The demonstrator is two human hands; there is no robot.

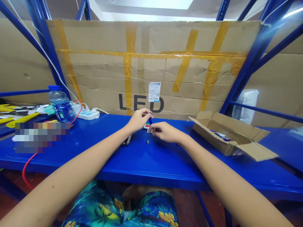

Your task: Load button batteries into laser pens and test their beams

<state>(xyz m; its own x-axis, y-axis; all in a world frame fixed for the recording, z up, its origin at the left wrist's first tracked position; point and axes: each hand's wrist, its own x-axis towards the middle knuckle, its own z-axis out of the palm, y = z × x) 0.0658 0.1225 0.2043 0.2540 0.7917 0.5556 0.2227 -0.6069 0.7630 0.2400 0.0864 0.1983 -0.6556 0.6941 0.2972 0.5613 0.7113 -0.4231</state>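
Over the middle of the blue table (142, 160), my left hand (141, 119) pinches the top of a small dark blue piece (150, 120), held upright. My right hand (163, 130) is just to the right and a little lower, its fingers curled together near the lower end of that piece; what they hold, if anything, is too small to tell. Beneath the fingers lies a small striped item (147, 126), partly hidden. Dark and silvery strips (128, 140) lie beside my left wrist. A tiny metal part (148, 142) rests below the hands.
An open cardboard box (213, 138) with shiny items stands at the right. At the left are a bottle (62, 105), a white power strip (88, 114), a red cable (26, 168) and yellow-handled tools (22, 120). Behind the table stands a large cardboard sheet (101, 75).
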